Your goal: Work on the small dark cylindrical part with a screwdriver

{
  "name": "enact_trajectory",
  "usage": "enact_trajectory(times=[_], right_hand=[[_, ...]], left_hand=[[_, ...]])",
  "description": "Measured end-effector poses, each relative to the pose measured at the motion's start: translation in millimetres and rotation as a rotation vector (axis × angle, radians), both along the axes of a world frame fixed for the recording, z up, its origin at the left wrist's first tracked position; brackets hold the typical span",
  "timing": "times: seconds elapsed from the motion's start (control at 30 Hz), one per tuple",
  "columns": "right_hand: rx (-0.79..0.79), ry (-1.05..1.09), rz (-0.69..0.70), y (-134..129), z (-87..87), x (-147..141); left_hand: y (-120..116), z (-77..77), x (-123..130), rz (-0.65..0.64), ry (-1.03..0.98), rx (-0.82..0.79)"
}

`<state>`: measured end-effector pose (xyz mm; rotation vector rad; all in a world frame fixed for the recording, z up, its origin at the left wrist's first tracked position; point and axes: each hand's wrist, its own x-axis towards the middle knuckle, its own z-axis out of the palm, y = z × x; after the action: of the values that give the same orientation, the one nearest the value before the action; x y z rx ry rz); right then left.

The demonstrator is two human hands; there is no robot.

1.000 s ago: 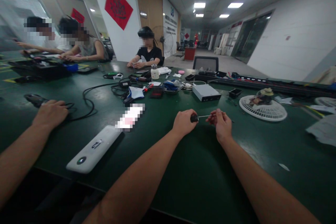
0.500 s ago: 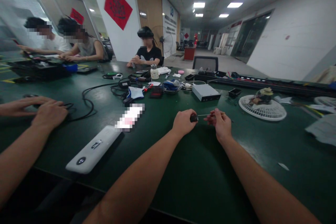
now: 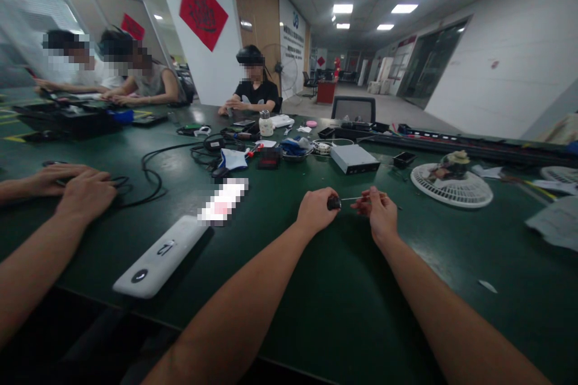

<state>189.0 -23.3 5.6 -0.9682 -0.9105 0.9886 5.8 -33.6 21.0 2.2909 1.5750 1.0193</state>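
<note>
Near the middle of the green table (image 3: 334, 289), my left hand (image 3: 315, 209) is closed round the dark handle of a screwdriver (image 3: 334, 203). Its thin metal shaft points right, toward my right hand (image 3: 380, 214). The fingers of my right hand are pinched together near the tip of the shaft; whatever they hold is too small to make out. A grey metal box (image 3: 354, 159) lies just beyond my hands, and a white round fan grille (image 3: 451, 185) with a motor part on it is to the right.
A co-worker's hands (image 3: 85, 192) handle a dark object with black cables at the left. A white power bank-like device (image 3: 160, 258) lies left of my forearm. Behind are a blue-and-white pouch (image 3: 233, 159), a small bottle (image 3: 266, 125) and a long black frame (image 3: 451, 144). Several people sit across.
My hands have hardly moved; the right one has shifted very slightly. The co-worker's fingers at the left have moved a little.
</note>
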Motion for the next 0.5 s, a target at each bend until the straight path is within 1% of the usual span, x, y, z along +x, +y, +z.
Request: enact_trajectory(times=[0.27, 0.5], right_hand=[[-0.009, -0.003, 0.015, -0.5, 1.6, -0.2], [-0.008, 0.004, 0.034, -0.2, 0.6, -0.5]], left_hand=[[-0.9, 2.7, 0.8, 0.001, 0.009, -0.022], [0.8, -0.1, 0.1, -0.007, 0.009, -0.024]])
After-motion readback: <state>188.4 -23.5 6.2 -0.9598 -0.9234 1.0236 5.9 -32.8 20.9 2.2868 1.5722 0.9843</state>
